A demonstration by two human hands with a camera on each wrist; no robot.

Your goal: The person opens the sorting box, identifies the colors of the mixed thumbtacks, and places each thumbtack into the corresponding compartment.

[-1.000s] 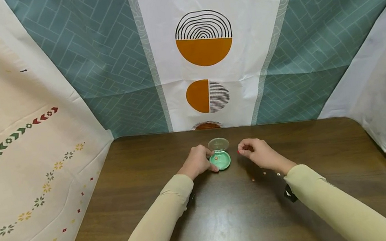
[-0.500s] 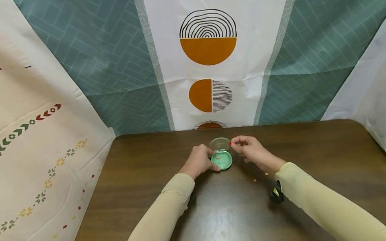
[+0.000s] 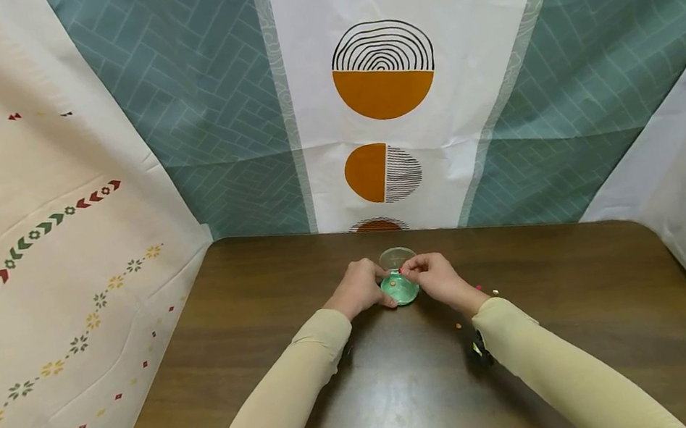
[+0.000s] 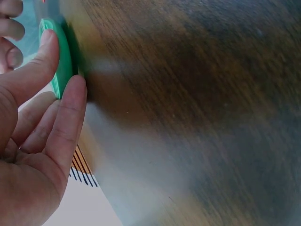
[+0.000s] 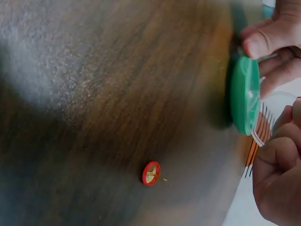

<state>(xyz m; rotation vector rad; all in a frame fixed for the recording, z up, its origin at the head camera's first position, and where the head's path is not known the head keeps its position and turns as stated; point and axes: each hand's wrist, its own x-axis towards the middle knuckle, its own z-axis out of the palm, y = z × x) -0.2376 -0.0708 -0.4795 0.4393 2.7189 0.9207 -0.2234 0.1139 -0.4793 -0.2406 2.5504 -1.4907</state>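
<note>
A round green case (image 3: pixel 404 297) with its clear lid (image 3: pixel 391 256) raised stands on the table. My left hand (image 3: pixel 360 288) grips its left side, the thumb (image 4: pixel 48 47) on the near rim and the fingers behind. One small orange piece (image 3: pixel 393 283) lies inside. Over the case's far right part, my right hand (image 3: pixel 438 279) pinches a small red piece (image 3: pixel 400 271) between thumb and fingertips, close to the hinge. In the right wrist view the green case (image 5: pixel 245 96) shows side-on, with the curled right hand (image 5: pixel 280 174) beside it.
A small red-rimmed disc with a gold middle (image 5: pixel 151 173) lies on the brown table (image 3: pixel 535 362). Near the right forearm are an orange piece (image 3: pixel 458 326) and a pale piece (image 3: pixel 495 292). A patterned cloth (image 3: pixel 223 114) hangs behind the table.
My right hand has moved left with the red piece, from the table right of the case to above it. The left hand has kept its grip on the case.
</note>
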